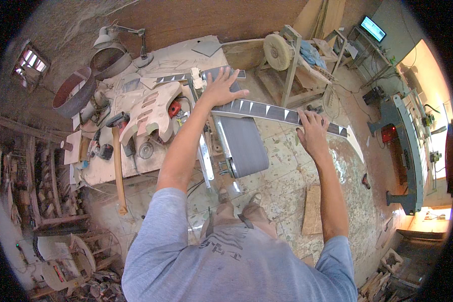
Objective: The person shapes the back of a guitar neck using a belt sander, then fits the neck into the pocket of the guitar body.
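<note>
Head view shows the guitar neck [274, 111] crossing the sanding belt [242, 146] and overhanging its right edge, left hand [219, 90] open, splayed at the neck's left end, right hand [314, 135] curled over it near the headstock [356, 144]; even pressure should best hold it level.

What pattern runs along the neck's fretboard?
White triangular inlays along a dark fretboard; best seen in the head view.

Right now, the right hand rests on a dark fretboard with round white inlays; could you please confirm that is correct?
Not quite: the head view shows triangular white inlays, not round. The right hand does rest on the dark fretboard.
</note>
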Demonstrator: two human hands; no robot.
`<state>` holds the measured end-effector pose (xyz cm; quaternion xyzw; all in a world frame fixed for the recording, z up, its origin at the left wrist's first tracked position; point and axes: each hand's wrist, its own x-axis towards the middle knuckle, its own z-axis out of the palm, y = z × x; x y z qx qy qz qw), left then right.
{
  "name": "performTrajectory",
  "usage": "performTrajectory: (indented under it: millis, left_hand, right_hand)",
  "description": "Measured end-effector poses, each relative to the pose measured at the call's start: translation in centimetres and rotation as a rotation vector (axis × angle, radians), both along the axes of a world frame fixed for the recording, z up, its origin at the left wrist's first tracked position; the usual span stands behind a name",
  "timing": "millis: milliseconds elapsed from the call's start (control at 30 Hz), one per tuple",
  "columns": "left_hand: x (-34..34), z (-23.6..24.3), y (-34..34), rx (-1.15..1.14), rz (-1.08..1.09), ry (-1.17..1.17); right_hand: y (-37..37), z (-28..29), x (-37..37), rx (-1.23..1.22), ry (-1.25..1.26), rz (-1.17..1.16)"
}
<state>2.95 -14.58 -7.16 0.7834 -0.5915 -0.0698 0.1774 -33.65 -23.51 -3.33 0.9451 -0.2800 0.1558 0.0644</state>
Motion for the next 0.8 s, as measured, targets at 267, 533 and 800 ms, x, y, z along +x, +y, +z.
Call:
performTrajectory:
  millis: [267, 533, 800]
  left_hand:
    - [-0.7, 0.0, -1.0, -0.022, -0.065, 0.057]
    - [-2.3, 0.1, -2.2, 0.002, -0.148, 0.056]
    - [-2.2, 0.3, -2.1, -0.058, -0.221, 0.156]
  right_hand:
    - [1.5, 0.7, -2.2, 0.051, 0.019, -0.005]
    - [4.1, 1.1, -5.0, 0.064, 0.074, -0.051]
    - [7.8, 1.0, -5.7, 0.094, 0.031, -0.050]
